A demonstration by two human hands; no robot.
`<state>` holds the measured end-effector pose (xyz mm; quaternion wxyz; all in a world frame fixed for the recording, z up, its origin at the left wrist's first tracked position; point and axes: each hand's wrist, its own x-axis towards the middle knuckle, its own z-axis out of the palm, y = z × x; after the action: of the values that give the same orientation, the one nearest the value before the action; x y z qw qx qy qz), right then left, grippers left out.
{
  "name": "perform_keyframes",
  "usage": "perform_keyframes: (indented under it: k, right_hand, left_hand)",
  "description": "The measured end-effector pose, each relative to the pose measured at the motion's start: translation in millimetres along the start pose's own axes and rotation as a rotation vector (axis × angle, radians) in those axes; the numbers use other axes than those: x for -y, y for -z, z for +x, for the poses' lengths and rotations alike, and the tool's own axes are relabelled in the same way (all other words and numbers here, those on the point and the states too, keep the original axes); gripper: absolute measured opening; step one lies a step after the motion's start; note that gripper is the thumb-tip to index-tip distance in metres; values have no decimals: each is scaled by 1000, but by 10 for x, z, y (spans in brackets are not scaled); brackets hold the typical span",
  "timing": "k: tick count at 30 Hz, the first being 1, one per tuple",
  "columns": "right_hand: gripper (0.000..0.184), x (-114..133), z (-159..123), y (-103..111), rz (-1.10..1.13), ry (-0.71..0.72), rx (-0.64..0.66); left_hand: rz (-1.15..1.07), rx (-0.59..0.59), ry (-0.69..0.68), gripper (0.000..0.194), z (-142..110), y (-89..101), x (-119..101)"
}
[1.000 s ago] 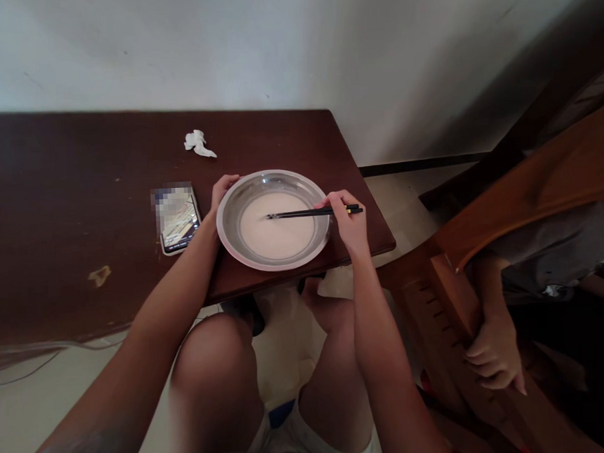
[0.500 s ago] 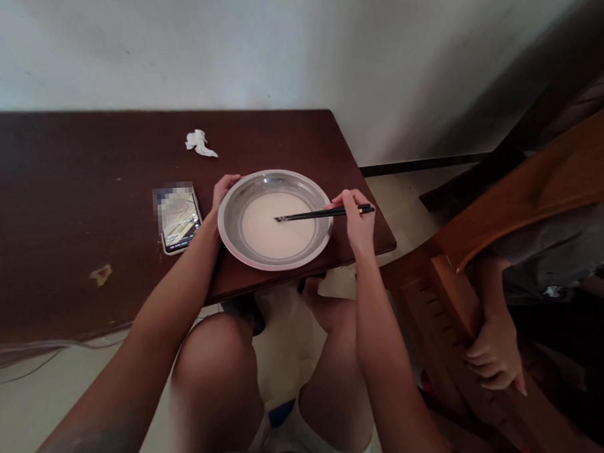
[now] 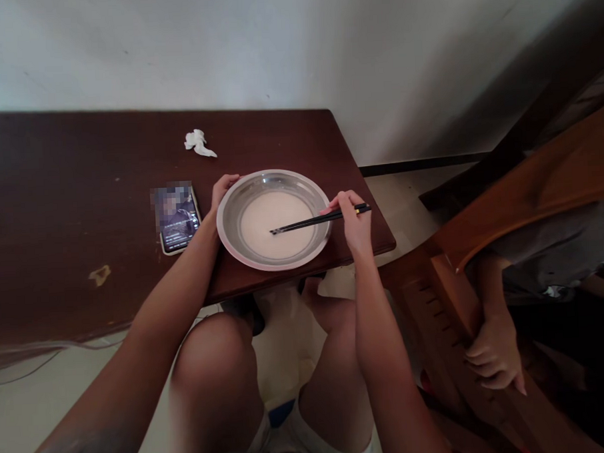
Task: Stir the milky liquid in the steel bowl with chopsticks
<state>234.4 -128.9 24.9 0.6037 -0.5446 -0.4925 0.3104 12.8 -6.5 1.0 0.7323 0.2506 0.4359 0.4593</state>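
A wide metal basin point(image 3: 235, 239) holds a milky white liquid point(image 3: 269, 218) and stands at the front edge of the dark wooden table. My left hand point(image 3: 224, 190) grips the basin's left rim, its fingers curled around the far side and partly hidden. In my right hand point(image 3: 352, 217), above the basin's right rim, is a pair of black chopsticks point(image 3: 312, 221). They slant down to the left, with their tips in the liquid near the middle.
Left of the basin a phone point(image 3: 179, 225) with a lit screen lies on the table point(image 3: 56, 217). Crumpled white tissue point(image 3: 198, 143) is behind it. On the right, another person's hand point(image 3: 498, 355) rests on a wooden chair point(image 3: 450, 293). A wall rises behind the table.
The chopstick tips have moved slightly left and toward me through the liquid, and my right hand has shifted a little left. The phone's screen picture has changed. My left hand stays at the rim.
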Motion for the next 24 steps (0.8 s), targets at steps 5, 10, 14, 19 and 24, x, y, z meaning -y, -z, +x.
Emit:
perform_keyframes:
  k: [5, 10, 14, 19, 24]
  right_hand:
    - [27, 13, -1, -24, -43, 32, 71]
    - [31, 1, 12, 19, 5, 7, -58]
    - [28, 8, -3, -26, -1, -16, 79]
    - [29, 1, 11, 8, -39, 27, -49]
    - [29, 11, -1, 5, 18, -9, 22]
  left_hand:
    - [12, -35, -8, 37, 33, 8, 2]
    - [25, -50, -1, 37, 33, -5, -6]
    - [17, -67, 3, 35, 50, 16, -4]
    - [4, -9, 1, 30, 80, 58, 22]
    - [21, -8, 13, 29, 109, 83, 31]
